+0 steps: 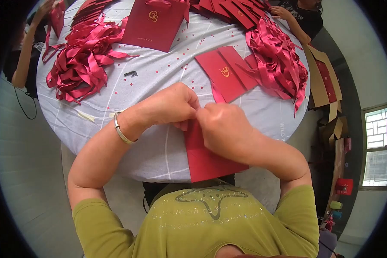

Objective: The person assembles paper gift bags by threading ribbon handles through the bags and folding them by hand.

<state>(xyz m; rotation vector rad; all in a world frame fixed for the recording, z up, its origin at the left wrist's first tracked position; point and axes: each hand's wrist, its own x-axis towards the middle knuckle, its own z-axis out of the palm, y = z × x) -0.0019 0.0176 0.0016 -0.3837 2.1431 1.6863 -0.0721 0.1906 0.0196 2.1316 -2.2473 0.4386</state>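
A red paper gift bag [204,161] lies flat at the table's near edge, in front of my body. My left hand [176,103], with a silver bangle at its wrist, pinches at the bag's upper edge. Against it, my right hand [225,129] is closed, its back turned up and slightly blurred; what its fingertips hold is hidden. A length of pink-red satin ribbon [218,93] shows just beyond my right knuckles. Past that lies another flat red gift bag [227,73] with a gold emblem and a fold line.
Heaps of ribbon lie at left [84,60] and right [279,64] on the cloth-covered round table [155,159]. A red bag [152,26] and stacked bags [232,10] are at the far side. Small red dots are scattered about. Two people work beyond; an open carton [322,81] stands right.
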